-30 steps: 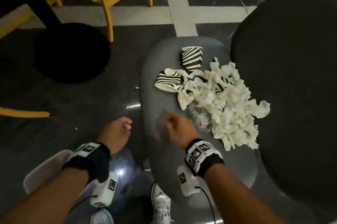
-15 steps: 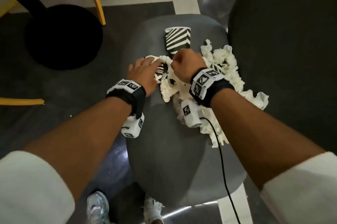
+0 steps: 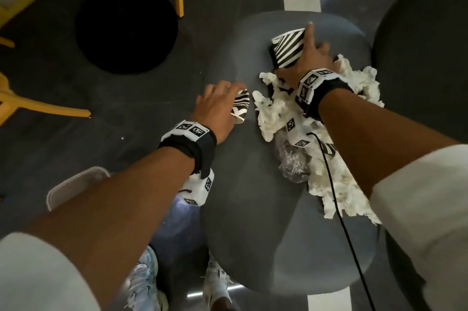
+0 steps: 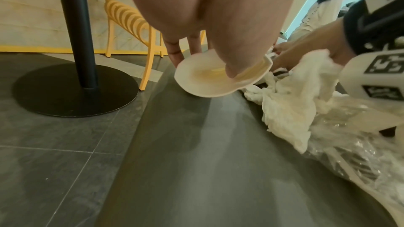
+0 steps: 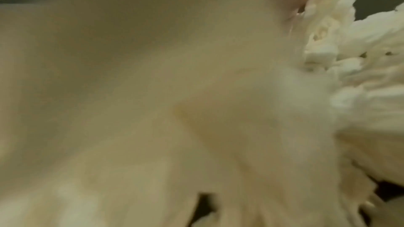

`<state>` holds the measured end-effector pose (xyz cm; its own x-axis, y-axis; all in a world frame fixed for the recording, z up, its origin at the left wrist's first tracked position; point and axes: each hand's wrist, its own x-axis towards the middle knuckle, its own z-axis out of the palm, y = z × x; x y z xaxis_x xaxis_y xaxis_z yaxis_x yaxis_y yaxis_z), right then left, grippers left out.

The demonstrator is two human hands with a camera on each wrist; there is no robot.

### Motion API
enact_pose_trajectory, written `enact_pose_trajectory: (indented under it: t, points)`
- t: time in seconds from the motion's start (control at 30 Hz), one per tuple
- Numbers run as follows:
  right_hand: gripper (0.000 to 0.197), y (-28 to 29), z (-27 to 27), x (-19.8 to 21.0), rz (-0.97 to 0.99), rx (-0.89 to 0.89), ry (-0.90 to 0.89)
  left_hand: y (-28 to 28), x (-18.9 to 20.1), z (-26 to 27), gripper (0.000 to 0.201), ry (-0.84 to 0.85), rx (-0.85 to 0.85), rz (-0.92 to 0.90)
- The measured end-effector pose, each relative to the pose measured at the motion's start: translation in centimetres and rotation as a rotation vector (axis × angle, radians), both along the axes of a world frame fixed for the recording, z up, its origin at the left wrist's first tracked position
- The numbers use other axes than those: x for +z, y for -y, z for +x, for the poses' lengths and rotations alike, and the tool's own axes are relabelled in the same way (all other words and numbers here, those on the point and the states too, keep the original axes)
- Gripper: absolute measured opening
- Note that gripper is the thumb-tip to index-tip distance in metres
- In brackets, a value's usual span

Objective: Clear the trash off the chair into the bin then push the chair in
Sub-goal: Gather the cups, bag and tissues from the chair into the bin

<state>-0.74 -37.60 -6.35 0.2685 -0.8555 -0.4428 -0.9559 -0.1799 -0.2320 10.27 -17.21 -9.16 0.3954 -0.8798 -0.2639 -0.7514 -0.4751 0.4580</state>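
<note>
Head view shows my left hand [image 3: 217, 105] pinching a crushed striped cup [image 3: 240, 107] on the chair seat [image 3: 253, 184]; farther off, my right hand [image 3: 310, 57] clasps the second striped cup [image 3: 287, 48] beside the tissue pile [image 3: 329, 158]. Gathering is underway; next comes the bin [image 3: 73, 184], mostly hidden behind my forearm. Right wrist view is blurred.

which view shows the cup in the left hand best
The left wrist view: the crushed cup shows its open mouth, thumb inside. The head view shows only its striped side under the left hand. The right wrist view misses it.
</note>
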Motion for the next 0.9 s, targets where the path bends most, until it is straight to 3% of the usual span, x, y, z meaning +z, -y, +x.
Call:
enact_pose_trajectory:
  t: [0.2, 0.4, 0.57, 0.7, 0.8, 0.9]
  points:
    - [0.116, -2.1, 1.8, 1.0, -0.143, 0.126, -0.043, -0.9, 0.4, 1.6, 0.048, -0.095, 0.135, -0.117]
    - [0.115, -8.5, 7.2, 4.5, -0.233, 0.263, 0.123, -5.4, 0.9, 5.3, 0.038, -0.228, 0.306, -0.163]
    - [0.119, -21.0, 12.0, 1.9, 0.163, 0.376, 0.277, -16.6, -0.6, 7.3, 0.032, -0.343, 0.521, -0.045]
    - [0.108, -34.8, 13.0, -4.6, 0.529, 0.434, 0.125, -30.5, -4.5, 8.4, 0.031, -0.279, 0.705, 0.228]
    - [0.108, -43.7, 13.9, -9.3, 0.674, 0.462, 0.05, -39.7, -6.9, 9.0, 0.039, -0.401, 0.829, 0.307]
    - [0.115, -49.0, 15.9, -11.5, 0.733, 0.423, 0.039, -44.6, -8.5, 11.0, 0.034, -0.464, 0.951, 0.327]
